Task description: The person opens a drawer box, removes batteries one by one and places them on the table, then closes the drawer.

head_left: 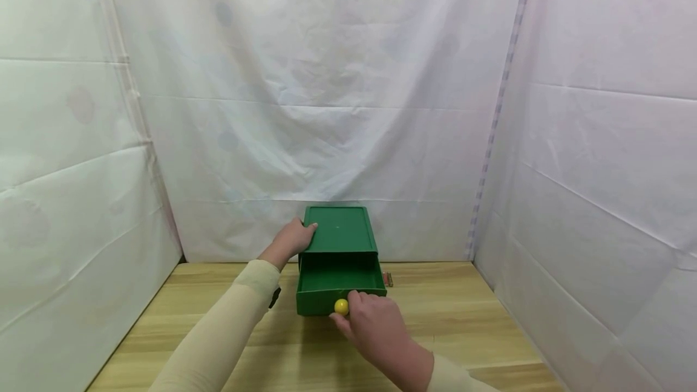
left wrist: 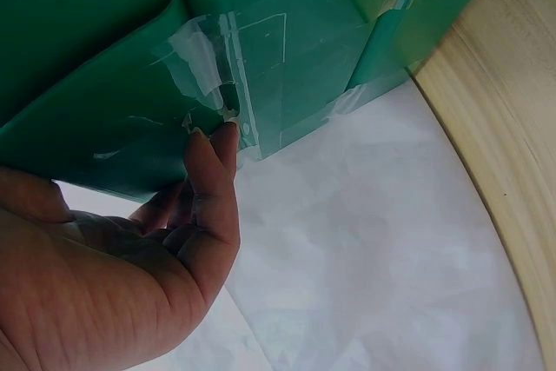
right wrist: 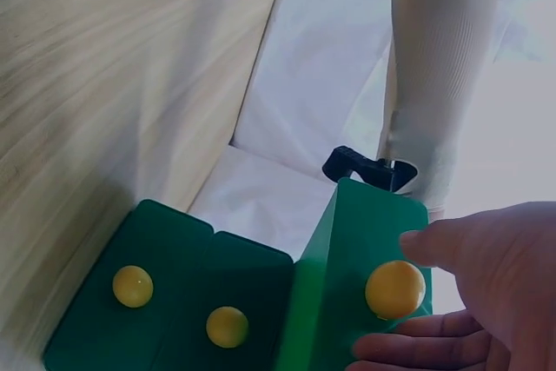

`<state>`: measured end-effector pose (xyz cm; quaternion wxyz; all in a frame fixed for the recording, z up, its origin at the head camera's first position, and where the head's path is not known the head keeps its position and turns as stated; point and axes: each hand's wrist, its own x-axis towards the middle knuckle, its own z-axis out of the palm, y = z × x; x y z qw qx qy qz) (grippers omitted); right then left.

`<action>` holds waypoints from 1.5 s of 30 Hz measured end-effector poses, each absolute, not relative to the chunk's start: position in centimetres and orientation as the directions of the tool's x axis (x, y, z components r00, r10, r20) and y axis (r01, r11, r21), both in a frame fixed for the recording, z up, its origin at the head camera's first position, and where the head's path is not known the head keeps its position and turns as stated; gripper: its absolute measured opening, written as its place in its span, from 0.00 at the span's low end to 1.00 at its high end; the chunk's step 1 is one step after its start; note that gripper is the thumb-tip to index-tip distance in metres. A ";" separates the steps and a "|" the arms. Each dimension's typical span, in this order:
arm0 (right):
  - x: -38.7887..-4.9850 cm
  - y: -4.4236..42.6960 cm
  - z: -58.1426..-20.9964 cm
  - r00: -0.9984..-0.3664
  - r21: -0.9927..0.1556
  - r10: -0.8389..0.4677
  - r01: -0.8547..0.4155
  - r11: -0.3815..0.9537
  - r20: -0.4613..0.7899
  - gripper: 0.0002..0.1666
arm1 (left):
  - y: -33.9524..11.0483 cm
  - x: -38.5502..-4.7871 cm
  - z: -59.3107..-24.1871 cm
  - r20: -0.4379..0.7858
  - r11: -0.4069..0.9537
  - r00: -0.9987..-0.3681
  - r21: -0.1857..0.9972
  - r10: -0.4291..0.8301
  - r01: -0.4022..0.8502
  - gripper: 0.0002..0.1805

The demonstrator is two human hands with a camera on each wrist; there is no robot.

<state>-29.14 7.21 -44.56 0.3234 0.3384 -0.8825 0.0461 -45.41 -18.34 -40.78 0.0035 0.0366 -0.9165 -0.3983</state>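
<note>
A green drawer box (head_left: 339,228) stands on the table with its top drawer (head_left: 313,304) pulled out toward me. No contents show in the visible part of that drawer. My left hand (head_left: 293,237) holds the box at its left side, thumb on the top edge; in the left wrist view bent fingertips press against the taped side wall (left wrist: 295,67). At the drawer front, my right hand (head_left: 378,322) surrounds the yellow knob (head_left: 341,307). Seen from the right wrist, thumb and extended fingers lie on either side of this knob (right wrist: 395,289), without visibly pinching it.
Two shut drawers with yellow knobs, one knob (right wrist: 133,286) and another knob (right wrist: 228,327), are below the pulled-out one. A small reddish object (head_left: 388,279) lies on the wooden table (head_left: 446,319) right of the box. White cloth walls (head_left: 327,77) enclose the table.
</note>
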 end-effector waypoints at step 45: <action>-30.5 6.0 -44.7 -0.595 0.069 -0.545 -0.636 0.769 0.591 0.26 | -18.1 -45.5 -40.5 -0.030 0.696 -0.996 0.713 -0.086 -0.082 0.42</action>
